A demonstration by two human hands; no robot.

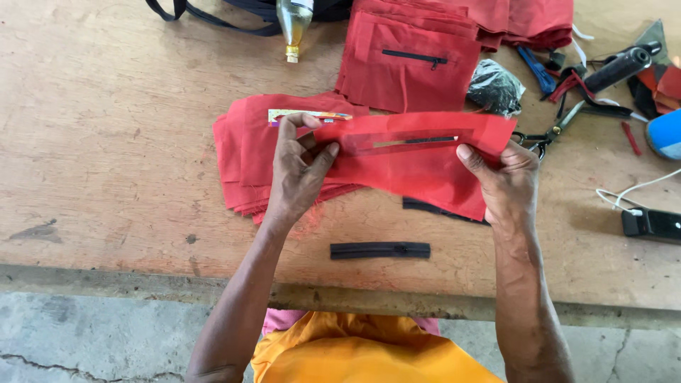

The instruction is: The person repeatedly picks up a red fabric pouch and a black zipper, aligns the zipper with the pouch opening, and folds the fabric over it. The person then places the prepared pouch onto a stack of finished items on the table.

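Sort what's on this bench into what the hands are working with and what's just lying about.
In hand: red fabric piece with slot, left hand, right hand; nearby black zipper, red fabric stack.
Lying about: bottle, scissors, phone, black bag.

Soft, even daylight fills the wooden table (106, 142) — bright, no harsh glare. Faint shadows fall just below things lying on it. Focus is sharp throughout — edges slightly bowed.
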